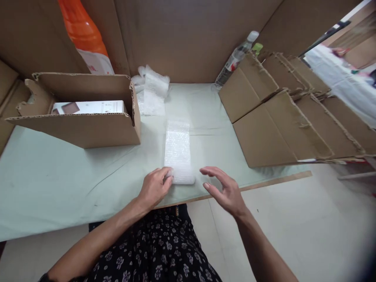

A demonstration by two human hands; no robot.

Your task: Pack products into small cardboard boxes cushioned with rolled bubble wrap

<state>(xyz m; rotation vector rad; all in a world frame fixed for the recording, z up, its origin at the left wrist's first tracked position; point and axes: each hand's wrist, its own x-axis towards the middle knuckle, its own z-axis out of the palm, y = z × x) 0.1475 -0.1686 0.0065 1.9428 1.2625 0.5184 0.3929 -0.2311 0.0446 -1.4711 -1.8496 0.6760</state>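
A strip of bubble wrap (178, 145) lies flat on the table, its near end rolled or folded into a thicker bundle. Whether anything is inside that bundle I cannot tell. My left hand (155, 187) grips the bundle's left end between thumb and fingers. To the right of the bundle, my right hand (225, 190) is apart from it, fingers curved and thumb spread, with nothing in them.
Left stands an open cardboard box (111, 131) holding a white printed box (96, 107). More bubble wrap (154, 92) lies behind. An orange bottle (85, 37), a clear bottle (235, 60) and several cardboard boxes (273, 129) line the back and right. The table (67, 176) has a near edge.
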